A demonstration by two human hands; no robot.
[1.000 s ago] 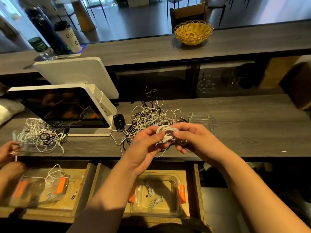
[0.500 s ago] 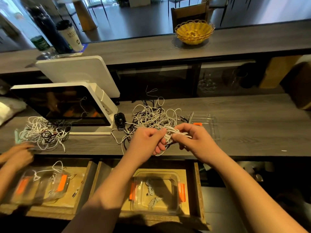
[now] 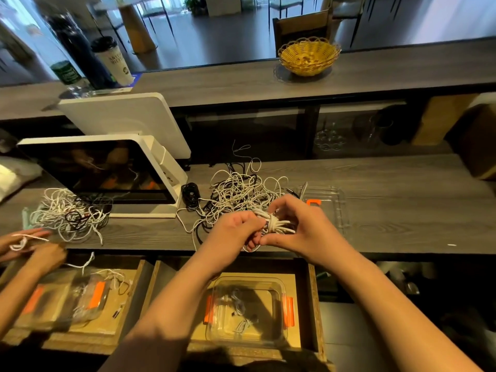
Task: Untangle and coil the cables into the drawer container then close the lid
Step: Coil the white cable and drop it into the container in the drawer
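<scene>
Hands are gripping a coiled white cable (image 3: pixel 273 225) over the desk (image 3: pixel 389 210) edge: left hand (image 3: pixel 236 232) and right hand (image 3: pixel 300 226) both curling around it, above the open drawer container (image 3: pixel 247 312).

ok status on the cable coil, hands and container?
Left hand and right hand both grip white cable bundle over the counter. Container open in drawer, lid on counter. Tangled pile remains behind.

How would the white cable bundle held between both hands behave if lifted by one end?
Probably floppy: the white cable bundle is thin cord wrapped at its middle, with loops splaying out. Likely light. It might loosen if released.
</scene>
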